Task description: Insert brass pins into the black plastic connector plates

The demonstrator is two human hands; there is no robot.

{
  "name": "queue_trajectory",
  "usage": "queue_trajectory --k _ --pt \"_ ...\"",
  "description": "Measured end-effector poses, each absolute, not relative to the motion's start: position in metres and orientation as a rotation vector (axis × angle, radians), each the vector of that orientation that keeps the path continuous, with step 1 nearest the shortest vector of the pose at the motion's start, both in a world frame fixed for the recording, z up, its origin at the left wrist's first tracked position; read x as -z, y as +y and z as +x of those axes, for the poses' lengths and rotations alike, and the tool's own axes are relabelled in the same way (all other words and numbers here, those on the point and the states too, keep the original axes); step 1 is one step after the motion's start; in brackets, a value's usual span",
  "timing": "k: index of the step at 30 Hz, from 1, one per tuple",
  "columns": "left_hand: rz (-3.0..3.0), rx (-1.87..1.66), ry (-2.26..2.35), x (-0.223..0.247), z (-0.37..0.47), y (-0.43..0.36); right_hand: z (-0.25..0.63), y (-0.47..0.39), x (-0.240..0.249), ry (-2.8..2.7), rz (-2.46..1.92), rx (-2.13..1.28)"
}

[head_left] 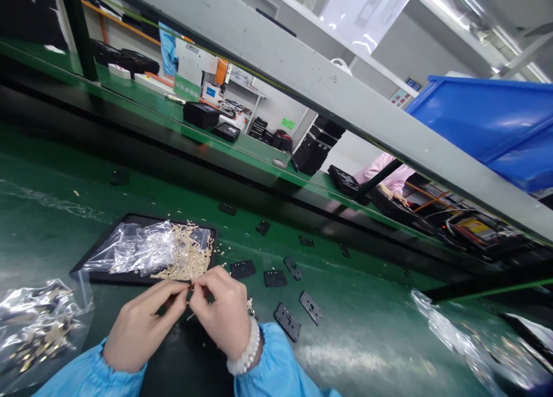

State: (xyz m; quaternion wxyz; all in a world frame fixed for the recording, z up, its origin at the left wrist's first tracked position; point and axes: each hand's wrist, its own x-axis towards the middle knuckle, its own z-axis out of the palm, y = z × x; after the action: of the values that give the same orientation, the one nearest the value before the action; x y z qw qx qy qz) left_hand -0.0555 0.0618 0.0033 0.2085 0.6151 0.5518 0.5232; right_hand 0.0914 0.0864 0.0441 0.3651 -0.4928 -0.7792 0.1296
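My left hand (142, 322) and my right hand (222, 307) meet at the near edge of a black tray (114, 277). Both are closed in a pinch, fingertips almost touching, around something too small and too covered to name. Small beige strips (190, 253) lie heaped in the tray's right part, and a crumpled clear plastic bag (142, 250) covers its left part. To the right of my right hand, several flat black plastic parts with holes, such as this black part (287, 321), are scattered on the green table (367, 339).
A clear bag of gold-coloured metal pieces (43, 339) lies at left, another clear bag (458, 345) at right. Overhead runs a grey beam (276, 51), with a blue bin (488, 120) at upper right. Across the bench, a person's pink sleeve (384, 172) and hands show beside black trays.
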Motion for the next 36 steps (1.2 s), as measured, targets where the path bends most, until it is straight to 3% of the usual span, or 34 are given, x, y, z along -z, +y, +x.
queue_trajectory --k 5,16,22,24,28,32,36 --pt "1.432 -1.331 1.579 -0.008 -0.058 0.065 0.099 0.115 -0.048 -1.756 -1.483 -0.711" --pt "1.594 -1.375 1.545 -0.014 -0.047 0.06 0.105 0.099 -0.039 -1.479 -1.307 -1.445" --pt "1.958 -1.385 1.389 -0.036 -0.036 0.061 0.119 0.088 -0.048 -1.265 -1.309 -1.356" --pt "2.121 -1.237 1.334 -0.049 -0.033 0.078 0.133 0.084 -0.057 -1.212 -1.303 -1.308" --pt "2.386 -0.552 1.375 -0.072 -0.019 0.155 0.183 0.067 -0.073 -1.138 -1.308 -1.187" --pt "2.458 -0.412 1.385 -0.077 0.017 0.252 0.232 0.036 -0.059 -1.052 -1.327 -1.045" --pt "2.504 -0.494 1.355 -0.067 0.055 0.301 0.261 0.008 -0.024 -0.959 -1.295 -0.922"
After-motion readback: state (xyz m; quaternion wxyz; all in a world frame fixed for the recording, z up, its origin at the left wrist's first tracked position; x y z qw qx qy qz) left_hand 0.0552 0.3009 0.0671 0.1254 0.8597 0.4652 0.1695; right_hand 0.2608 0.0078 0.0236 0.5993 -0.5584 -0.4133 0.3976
